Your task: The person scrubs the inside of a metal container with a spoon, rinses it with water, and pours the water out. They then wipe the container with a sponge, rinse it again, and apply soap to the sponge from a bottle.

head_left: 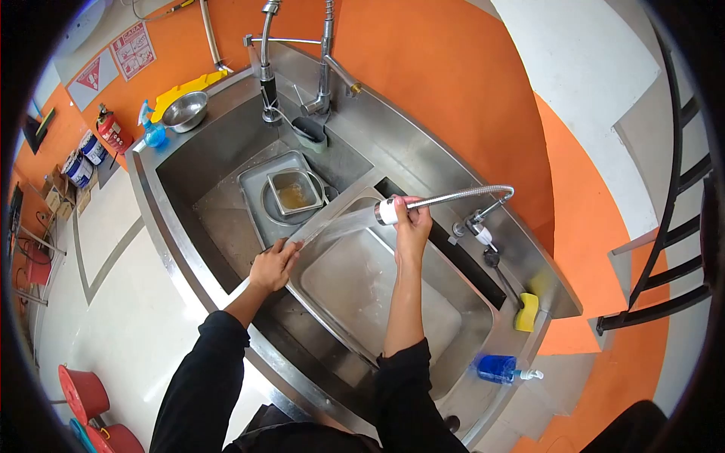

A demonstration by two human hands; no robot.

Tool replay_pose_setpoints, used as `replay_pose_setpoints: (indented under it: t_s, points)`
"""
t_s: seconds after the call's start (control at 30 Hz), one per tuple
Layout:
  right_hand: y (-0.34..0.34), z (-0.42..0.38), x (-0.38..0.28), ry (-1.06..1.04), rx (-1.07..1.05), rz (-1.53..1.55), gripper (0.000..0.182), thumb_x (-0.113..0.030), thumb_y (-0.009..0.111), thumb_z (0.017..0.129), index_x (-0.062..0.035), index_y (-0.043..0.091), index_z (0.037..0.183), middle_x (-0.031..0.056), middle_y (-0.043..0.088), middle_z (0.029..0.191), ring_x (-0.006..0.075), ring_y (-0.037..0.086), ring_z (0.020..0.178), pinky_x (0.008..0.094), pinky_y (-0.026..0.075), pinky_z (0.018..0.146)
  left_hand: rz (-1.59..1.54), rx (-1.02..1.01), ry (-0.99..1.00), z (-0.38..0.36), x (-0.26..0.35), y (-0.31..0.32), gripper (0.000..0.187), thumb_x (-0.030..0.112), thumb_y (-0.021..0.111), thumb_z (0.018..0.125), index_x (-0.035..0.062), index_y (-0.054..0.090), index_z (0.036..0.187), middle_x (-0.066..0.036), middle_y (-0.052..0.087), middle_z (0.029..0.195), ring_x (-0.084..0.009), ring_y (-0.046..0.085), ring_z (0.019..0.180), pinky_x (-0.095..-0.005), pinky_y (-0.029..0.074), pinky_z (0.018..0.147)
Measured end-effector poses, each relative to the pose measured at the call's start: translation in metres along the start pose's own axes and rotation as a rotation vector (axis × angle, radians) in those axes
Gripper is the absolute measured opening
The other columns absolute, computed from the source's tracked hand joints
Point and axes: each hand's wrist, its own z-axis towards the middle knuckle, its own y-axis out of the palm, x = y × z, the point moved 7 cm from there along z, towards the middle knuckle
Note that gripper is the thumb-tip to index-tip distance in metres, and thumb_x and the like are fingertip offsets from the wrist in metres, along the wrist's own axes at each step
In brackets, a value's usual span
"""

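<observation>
My right hand (411, 230) is closed around the white spray head (387, 212), which is on a flexible metal hose (461, 195). Water streams from it leftward onto a large rectangular metal tray (343, 275) in the right sink basin. At the tray's upper left corner my left hand (273, 266) grips the rim, its fingertips partly hidden by the spray. The tray's near long edge appears raised and tilted. In the left basin sit another metal tray (253, 185) and a small square metal pan (293, 190) holding cloudy brownish liquid.
A blue soap bottle (497, 368), a yellow sponge (526, 312) and a dark-headed brush (492, 259) lie along the right ledge. A metal bowl (185, 112) and a blue spray bottle (154, 134) stand at the sink's far left corner. A tall faucet (323, 87) rises behind.
</observation>
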Motion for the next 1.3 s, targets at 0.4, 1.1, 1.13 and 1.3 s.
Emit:
replay_pose_setpoints:
  t_s: [0.4,1.1,1.13,1.3]
  points:
    - [0.008,-0.009,-0.010,0.020,-0.011,-0.011,0.022,-0.016,0.067,0.086,-0.0028,0.053,0.097,0.0063,0.060,0.087,0.0123,0.057,0.081,0.0258,0.047,0.074,0.032,-0.025,0.027,-0.002,0.008,-0.004,0.043,0.031,0.043,0.092,0.0316,0.040,0.135,-0.014,0.049,0.129,-0.0379,0.062,0.093,-0.0461,0.052,0.080]
    - [-0.024,0.007,0.015,-0.130,0.031,-0.378,0.021,-0.019,0.068,0.085,-0.0025,0.058,0.094,0.0066,0.065,0.088,0.0137,0.062,0.079,0.0274,0.050,0.073,0.012,-0.127,0.039,0.002,0.009,-0.007,0.074,0.028,0.062,0.068,0.0304,0.034,0.136,-0.012,0.044,0.129,-0.0391,0.060,0.094,-0.0482,0.050,0.080]
    - [-0.025,0.005,0.013,-0.127,0.017,-0.413,0.021,-0.020,0.068,0.085,-0.0027,0.059,0.093,0.0061,0.065,0.087,0.0137,0.062,0.078,0.0275,0.050,0.072,0.014,-0.130,0.042,0.003,0.009,-0.007,0.074,0.028,0.062,0.068,0.0303,0.034,0.136,-0.012,0.044,0.129,-0.0391,0.059,0.094,-0.0482,0.050,0.079]
    - [-0.028,0.011,0.016,-0.121,0.036,-0.470,0.022,-0.023,0.068,0.085,-0.0040,0.059,0.093,0.0053,0.064,0.085,0.0128,0.061,0.081,0.0274,0.049,0.071,0.001,-0.120,0.038,0.002,0.008,-0.002,0.071,0.027,0.060,0.070,0.0293,0.033,0.136,-0.012,0.044,0.128,-0.0389,0.059,0.095,-0.0491,0.050,0.079]
